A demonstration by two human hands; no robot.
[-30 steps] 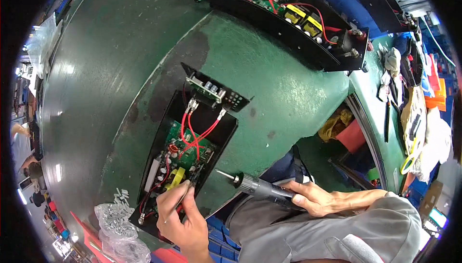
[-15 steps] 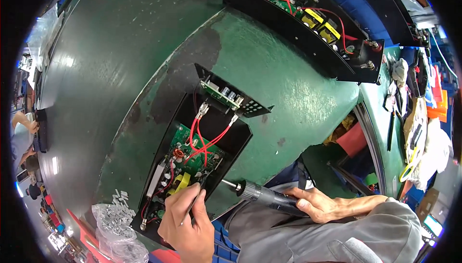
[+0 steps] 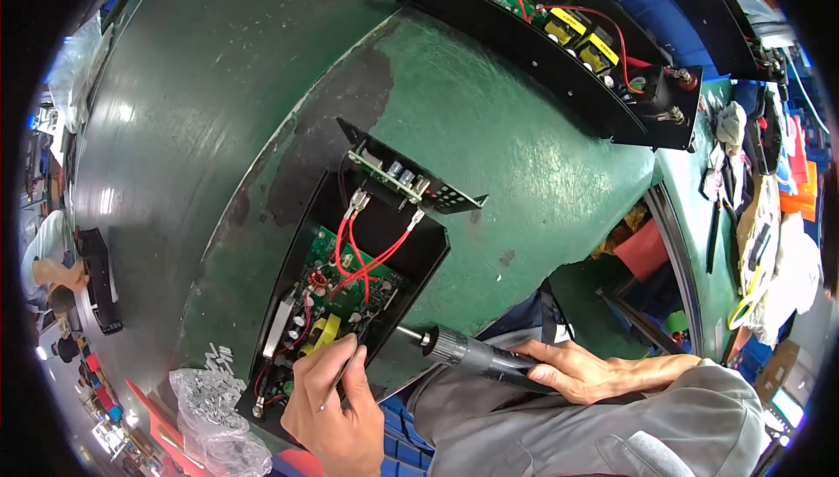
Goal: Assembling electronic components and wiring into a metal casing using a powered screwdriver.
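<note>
An open black metal case (image 3: 419, 254) lies on the green bench, with a green circuit board (image 3: 336, 289), red wires and a yellow component inside. A black end panel (image 3: 411, 180) with connectors stands tilted at its far end. My left hand (image 3: 336, 407) rests on the case's near end and pinches a thin dark tool (image 3: 336, 376) over the board. My right hand (image 3: 572, 372) grips a black electric screwdriver (image 3: 468, 355), its bit pointing left at the case's near right wall.
A second long black case (image 3: 542, 58) with boards, yellow parts and red wires lies at the far edge. A clear plastic bag (image 3: 214, 411) of small parts sits at the lower left. Tools and cloths crowd the right bench. Another person's arm (image 3: 57, 272) shows at far left.
The view has shifted, so the case sits higher and more central. My left hand slid up onto the board with its thin tool. The screwdriver bit came closer to the case wall.
</note>
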